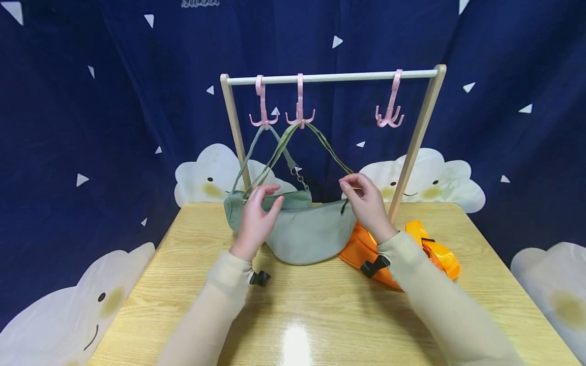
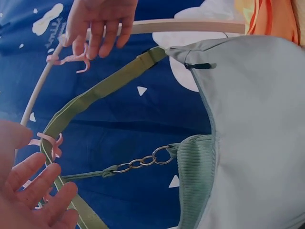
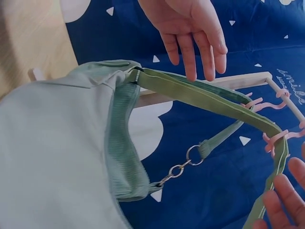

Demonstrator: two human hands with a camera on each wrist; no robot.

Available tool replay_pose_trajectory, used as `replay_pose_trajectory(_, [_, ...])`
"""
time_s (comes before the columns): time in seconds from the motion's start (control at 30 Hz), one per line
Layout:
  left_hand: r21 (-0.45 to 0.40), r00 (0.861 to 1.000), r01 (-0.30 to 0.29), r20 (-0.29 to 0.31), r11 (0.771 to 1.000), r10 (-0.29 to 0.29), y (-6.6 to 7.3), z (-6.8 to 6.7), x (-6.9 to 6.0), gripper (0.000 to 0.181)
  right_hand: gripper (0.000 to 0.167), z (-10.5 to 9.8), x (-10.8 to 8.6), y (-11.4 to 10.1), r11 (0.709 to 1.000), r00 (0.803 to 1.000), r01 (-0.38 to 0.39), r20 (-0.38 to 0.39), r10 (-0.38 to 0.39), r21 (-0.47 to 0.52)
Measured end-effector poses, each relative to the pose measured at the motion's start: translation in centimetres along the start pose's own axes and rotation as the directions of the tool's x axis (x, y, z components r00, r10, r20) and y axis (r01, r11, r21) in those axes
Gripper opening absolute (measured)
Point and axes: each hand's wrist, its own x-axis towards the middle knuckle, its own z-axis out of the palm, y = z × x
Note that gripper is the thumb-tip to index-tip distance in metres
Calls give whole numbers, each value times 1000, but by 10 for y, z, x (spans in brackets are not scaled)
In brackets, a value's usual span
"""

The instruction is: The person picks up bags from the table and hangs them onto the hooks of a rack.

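Hanging by its olive strap (image 1: 327,145) from the middle pink hook (image 1: 299,104), the pale grey bag (image 1: 306,239) sits between the two hands, in front of a green corduroy bag (image 1: 295,201) that hangs from the left pink hook (image 1: 262,104). The left hand (image 1: 260,216) is near the grey bag's left end, thumb and fingers spread wide, holding nothing. The right hand (image 1: 366,201) is near the other end, fingers loose and apart from the strap in the left wrist view. An orange bag (image 1: 357,249) lies on the counter (image 1: 293,315), partly behind the right forearm.
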Motion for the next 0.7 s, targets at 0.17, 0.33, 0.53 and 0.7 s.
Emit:
replay_pose_trajectory(0.17, [-2,1000,-5,16,1000,5,-4,5,-5,29,26,0,-10,10,999,999,-42,-6,42,-12])
replay_pose_trajectory(0.33, [12,999,-25,34,1000,25,-7,11,-10,28,24,4,-15,19,998,998,-61,-4,62,7])
replay_pose_trajectory(0.53, [21,998,-26,65,999,24,-10,18,-16,26,22,8,-23,26,998,998,-58,21,58,20])
replay_pose_trajectory(0.7, [30,996,-39,85,999,36,-14,22,-20,24,23,9,-25,35,999,998,-53,26,53,7])
